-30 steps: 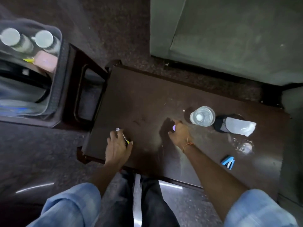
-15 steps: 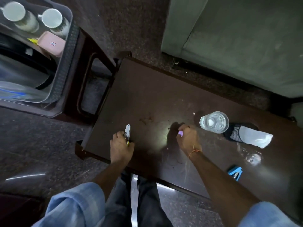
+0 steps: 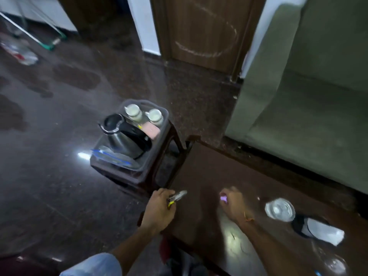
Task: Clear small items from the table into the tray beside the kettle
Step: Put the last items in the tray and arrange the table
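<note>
**Mia:** What is the left hand (image 3: pixel 159 208) doing?

**Dad:** Its fingers are closed around a little metal tool (image 3: pixel 177 196). The shiny tip sticks out past the knuckles, and there is a bit of yellow on it. It is too blurry to say what kind of tool it is.

**Mia:** And the right hand (image 3: pixel 233 204)?

**Dad:** It is curled shut on a small purple thing (image 3: pixel 223 197). Only a little of it shows between the fingers.

**Mia:** So both hands are full?

**Dad:** Yes. I think the picking-up part is done for these two, and the carrying part comes next.

**Mia:** Where do they go?

**Dad:** Into the tray (image 3: pixel 165 113), on the stool beside the table (image 3: pixel 209 166). The kettle (image 3: pixel 123 136) stands in it, with two white jars (image 3: pixel 144 113) and a pink box (image 3: pixel 153 130) behind it.

**Mia:** Is there room?

**Dad:** Not much. The kettle fills most of it. The hands are near the table's left edge, so they must reach up and over to the left, then let go in a free spot, maybe by the pink box.

**Mia:** Is the table clear after that?

**Dad:** No. A glass (image 3: pixel 279 209) and a black and white thing (image 3: pixel 318 230) still sit on the right side.
</note>
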### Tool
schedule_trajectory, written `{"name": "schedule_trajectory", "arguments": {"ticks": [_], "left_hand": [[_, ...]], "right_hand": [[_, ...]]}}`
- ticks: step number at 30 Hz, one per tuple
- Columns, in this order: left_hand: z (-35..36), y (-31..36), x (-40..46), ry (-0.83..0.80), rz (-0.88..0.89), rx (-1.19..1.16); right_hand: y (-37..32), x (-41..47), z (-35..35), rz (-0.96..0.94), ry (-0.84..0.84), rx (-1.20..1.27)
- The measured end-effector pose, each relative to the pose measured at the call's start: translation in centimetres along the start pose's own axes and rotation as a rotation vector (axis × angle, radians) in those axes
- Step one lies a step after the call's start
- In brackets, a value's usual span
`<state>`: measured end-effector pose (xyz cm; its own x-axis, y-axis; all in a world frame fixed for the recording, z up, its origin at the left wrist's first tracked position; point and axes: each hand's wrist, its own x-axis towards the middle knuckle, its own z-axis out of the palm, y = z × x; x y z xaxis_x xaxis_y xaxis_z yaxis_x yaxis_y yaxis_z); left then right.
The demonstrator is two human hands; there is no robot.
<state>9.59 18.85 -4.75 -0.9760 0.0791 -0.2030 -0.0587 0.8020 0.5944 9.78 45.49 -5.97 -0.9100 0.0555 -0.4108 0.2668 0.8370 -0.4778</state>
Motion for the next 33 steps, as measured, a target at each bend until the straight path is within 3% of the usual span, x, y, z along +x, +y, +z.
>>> {"name": "schedule_trajectory", "arguments": {"ticks": [12, 18, 22, 33], "left_hand": [[-19.5, -1.4, 6.1, 0.23, 0.322, -0.074], [-27.5, -5.1, 9.7, 0.299, 0.331, -0.017], [-30.1, -6.1, 12.0, 0.274, 0.323, 0.01], [-31.3, -5.3, 16.1, 0.233, 0.34, 0.022]], "right_hand": [[-16.7, 2.1, -8.8, -0.09, 0.189, 0.033], [-24.1, 3.3, -8.2, -0.068, 0.297, 0.072], [-28.1, 3.6, -8.2, -0.079, 0.36, 0.135], [-32.9, 8.9, -10.7, -0.185, 0.299, 0.141]]}}
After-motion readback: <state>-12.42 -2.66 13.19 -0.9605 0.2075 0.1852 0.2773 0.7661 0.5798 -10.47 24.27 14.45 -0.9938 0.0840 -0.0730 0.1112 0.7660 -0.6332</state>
